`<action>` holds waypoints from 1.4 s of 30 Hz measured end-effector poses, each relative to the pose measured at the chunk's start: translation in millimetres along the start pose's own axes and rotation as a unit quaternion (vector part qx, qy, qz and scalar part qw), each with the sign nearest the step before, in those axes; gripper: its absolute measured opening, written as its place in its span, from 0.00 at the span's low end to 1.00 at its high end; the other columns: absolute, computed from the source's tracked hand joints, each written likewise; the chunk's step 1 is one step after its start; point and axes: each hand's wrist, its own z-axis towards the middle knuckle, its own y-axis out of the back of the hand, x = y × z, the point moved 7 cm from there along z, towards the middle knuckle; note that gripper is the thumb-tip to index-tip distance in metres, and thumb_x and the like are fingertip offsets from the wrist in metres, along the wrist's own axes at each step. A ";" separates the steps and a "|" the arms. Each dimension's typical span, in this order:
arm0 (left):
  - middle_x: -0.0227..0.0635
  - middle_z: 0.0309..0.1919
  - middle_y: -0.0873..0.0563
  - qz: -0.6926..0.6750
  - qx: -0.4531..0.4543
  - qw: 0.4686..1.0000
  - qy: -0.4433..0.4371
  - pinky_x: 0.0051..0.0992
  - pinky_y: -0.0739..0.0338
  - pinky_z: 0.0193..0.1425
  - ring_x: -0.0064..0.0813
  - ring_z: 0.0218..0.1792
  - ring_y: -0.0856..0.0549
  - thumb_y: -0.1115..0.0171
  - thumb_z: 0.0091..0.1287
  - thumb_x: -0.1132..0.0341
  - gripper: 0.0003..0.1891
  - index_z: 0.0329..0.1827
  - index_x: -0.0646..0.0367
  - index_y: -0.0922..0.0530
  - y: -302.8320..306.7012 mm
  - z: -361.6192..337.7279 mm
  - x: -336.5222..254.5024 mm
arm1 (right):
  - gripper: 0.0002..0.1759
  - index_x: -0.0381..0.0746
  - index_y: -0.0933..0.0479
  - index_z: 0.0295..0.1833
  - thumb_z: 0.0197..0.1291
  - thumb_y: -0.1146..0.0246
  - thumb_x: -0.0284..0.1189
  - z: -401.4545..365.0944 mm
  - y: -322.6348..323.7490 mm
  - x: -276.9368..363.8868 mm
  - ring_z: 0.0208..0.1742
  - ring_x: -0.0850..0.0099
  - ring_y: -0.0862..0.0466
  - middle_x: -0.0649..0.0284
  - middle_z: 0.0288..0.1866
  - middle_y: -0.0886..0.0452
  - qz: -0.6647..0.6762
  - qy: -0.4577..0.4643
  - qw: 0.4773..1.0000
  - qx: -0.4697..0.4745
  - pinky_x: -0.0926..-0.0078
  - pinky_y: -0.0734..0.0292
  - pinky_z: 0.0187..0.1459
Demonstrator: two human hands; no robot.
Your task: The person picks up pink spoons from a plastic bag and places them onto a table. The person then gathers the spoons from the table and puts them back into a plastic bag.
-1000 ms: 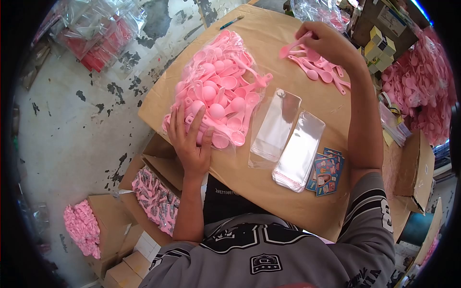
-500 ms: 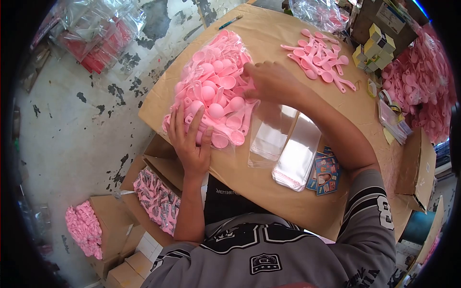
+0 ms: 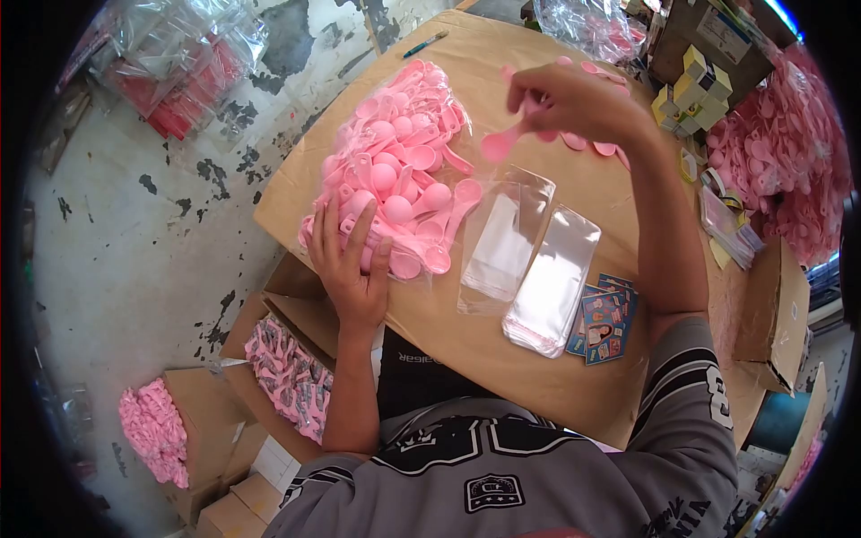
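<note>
A clear plastic bag full of pink spoons [image 3: 386, 166] lies on the table's left side. My left hand [image 3: 350, 260] rests on its near end, fingers spread over the plastic. Lifted over the table, my right hand [image 3: 574, 108] is closed on a pink spoon [image 3: 498, 145]; whether it grips more than one is hidden by the fingers. Behind that hand is a loose pile of pink spoons [image 3: 603, 68], partly covered by it. Clear plastic sleeves [image 3: 552, 282] lie in front of me, beside blue printed cards [image 3: 610, 325].
A pen [image 3: 425, 44] lies at the table's far edge. Small yellow-and-white boxes [image 3: 695, 90] and a big heap of bagged pink spoons [image 3: 785, 152] are at the right. Below left, an open carton [image 3: 242, 345] contains packed pink spoons; another pink pile [image 3: 154, 430] is beyond it.
My right hand has moved from the bag to the right, toward the loose pile, carrying a pink spoon. My left hand stays on the bag.
</note>
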 end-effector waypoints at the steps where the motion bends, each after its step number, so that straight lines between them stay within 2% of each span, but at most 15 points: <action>1: 0.46 0.87 0.26 0.001 -0.001 1.000 0.000 0.59 0.49 0.93 0.55 0.87 0.32 0.35 0.84 0.55 0.24 0.80 0.48 0.16 0.1 0.0 0.0 | 0.12 0.37 0.16 0.55 0.68 0.26 0.28 4.2 13.2 -12.0 0.44 0.60 0.12 0.57 0.40 0.15 -0.083 0.020 0.995 -0.057 0.60 0.19 0.48; 3: 0.46 0.87 0.26 0.002 -0.002 1.000 0.001 0.59 0.49 0.93 0.55 0.87 0.32 0.35 0.84 0.55 0.24 0.80 0.47 0.16 -0.4 -0.4 -0.1 | 0.12 0.37 0.15 0.54 0.69 0.27 0.28 0.7 24.4 -20.8 0.46 0.57 0.11 0.56 0.43 0.13 -0.236 0.042 0.956 -0.167 0.59 0.18 0.50; 5: 0.46 0.87 0.26 -0.001 0.001 1.000 0.001 0.59 0.49 0.93 0.55 0.88 0.33 0.35 0.84 0.55 0.24 0.80 0.47 0.16 0.0 0.4 -0.8 | 0.11 0.36 0.15 0.54 0.70 0.27 0.28 -11.7 24.1 -21.4 0.49 0.53 0.10 0.55 0.45 0.11 -0.373 0.043 0.887 -0.269 0.58 0.16 0.53; 8: 0.46 0.87 0.26 -0.005 0.004 1.000 0.001 0.59 0.49 0.93 0.55 0.88 0.33 0.36 0.84 0.55 0.24 0.81 0.47 0.16 -1.2 1.1 -1.0 | 0.10 0.34 0.15 0.53 0.71 0.27 0.28 12.2 -4.3 -6.5 0.51 0.54 0.09 0.56 0.48 0.09 -0.118 0.180 0.956 -0.197 0.59 0.14 0.56; 9: 0.46 0.87 0.26 -0.004 0.005 1.000 0.002 0.59 0.50 0.93 0.55 0.88 0.33 0.36 0.84 0.55 0.25 0.81 0.47 0.16 -0.6 0.9 -0.4 | 0.11 0.34 0.15 0.53 0.72 0.27 0.29 23.7 -23.6 5.7 0.53 0.58 0.09 0.56 0.49 0.09 0.018 0.204 0.975 -0.089 0.60 0.13 0.57; 10: 0.46 0.87 0.26 -0.004 0.004 1.000 0.001 0.59 0.50 0.93 0.55 0.88 0.33 0.36 0.84 0.55 0.25 0.81 0.47 0.16 -0.5 0.8 0.1 | 0.11 0.34 0.14 0.54 0.73 0.27 0.30 23.5 -40.7 32.5 0.53 0.61 0.08 0.55 0.50 0.08 -0.008 0.302 0.951 -0.065 0.61 0.13 0.55; 11: 0.46 0.87 0.26 -0.003 0.003 1.000 0.000 0.59 0.50 0.93 0.55 0.88 0.33 0.36 0.84 0.55 0.25 0.81 0.47 0.16 -1.3 0.2 0.6 | 0.11 0.35 0.13 0.55 0.73 0.27 0.30 20.4 -59.3 41.3 0.52 0.60 0.08 0.55 0.50 0.08 0.016 0.263 0.965 0.012 0.61 0.13 0.55; 12: 0.46 0.87 0.26 -0.003 0.003 1.000 0.000 0.59 0.50 0.93 0.55 0.88 0.33 0.36 0.84 0.55 0.25 0.81 0.47 0.16 -1.6 -0.4 1.4 | 0.13 0.35 0.13 0.57 0.73 0.27 0.30 15.1 -75.9 51.0 0.53 0.57 0.09 0.54 0.50 0.09 0.040 0.275 0.959 0.058 0.59 0.14 0.57; 15: 0.47 0.87 0.26 0.002 0.002 1.000 -0.004 0.59 0.49 0.93 0.55 0.87 0.32 0.36 0.84 0.54 0.25 0.81 0.47 0.17 -2.6 -1.6 3.2 | 0.21 0.36 0.15 0.63 0.68 0.24 0.30 10.6 -114.0 51.7 0.54 0.53 0.10 0.51 0.47 0.10 0.021 0.262 0.957 0.119 0.54 0.17 0.57; 24: 0.46 0.87 0.26 -0.004 0.008 1.000 -0.003 0.59 0.49 0.93 0.55 0.88 0.32 0.36 0.84 0.53 0.25 0.81 0.47 0.16 -1.8 0.1 2.3 | 0.13 0.37 0.18 0.55 0.70 0.27 0.28 12.9 -108.0 57.9 0.45 0.54 0.14 0.53 0.43 0.13 0.050 0.241 0.954 0.173 0.55 0.20 0.51; 27: 0.46 0.87 0.27 -0.003 0.009 1.000 0.001 0.59 0.50 0.93 0.55 0.88 0.33 0.35 0.84 0.53 0.25 0.81 0.48 0.16 -1.3 -0.2 2.1 | 0.11 0.37 0.18 0.55 0.72 0.28 0.28 17.2 -103.0 50.4 0.45 0.56 0.13 0.53 0.43 0.13 0.059 0.270 0.952 0.130 0.55 0.20 0.51; 33: 0.45 0.88 0.27 -0.014 0.003 1.000 -0.005 0.59 0.50 0.93 0.55 0.89 0.34 0.35 0.84 0.53 0.26 0.81 0.48 0.17 -1.4 -0.1 2.0 | 0.12 0.37 0.18 0.57 0.76 0.29 0.31 10.1 -116.1 50.2 0.48 0.59 0.13 0.56 0.45 0.12 0.070 0.243 0.952 0.173 0.56 0.20 0.53; 36: 0.48 0.87 0.27 -0.012 -0.011 1.000 0.000 0.60 0.48 0.91 0.58 0.87 0.32 0.35 0.83 0.47 0.29 0.83 0.44 0.18 -3.4 -3.3 7.5 | 0.12 0.38 0.17 0.56 0.75 0.27 0.32 12.8 -111.3 55.4 0.49 0.61 0.14 0.58 0.45 0.12 0.056 0.250 0.947 0.193 0.60 0.20 0.54; 39: 0.48 0.88 0.28 -0.019 -0.020 1.000 0.004 0.60 0.48 0.91 0.58 0.88 0.33 0.35 0.84 0.47 0.30 0.85 0.44 0.20 -3.4 -3.6 6.8 | 0.12 0.38 0.15 0.54 0.75 0.25 0.34 19.6 -99.9 50.1 0.47 0.66 0.16 0.62 0.43 0.13 0.101 0.264 0.950 0.131 0.63 0.20 0.54; 42: 0.47 0.88 0.28 -0.004 -0.008 1.000 0.007 0.61 0.48 0.91 0.58 0.88 0.33 0.35 0.84 0.47 0.30 0.86 0.44 0.21 -3.5 -3.4 5.8 | 0.14 0.37 0.15 0.52 0.75 0.25 0.37 23.7 -85.1 42.1 0.45 0.73 0.17 0.66 0.41 0.15 0.143 0.227 0.954 0.135 0.66 0.20 0.50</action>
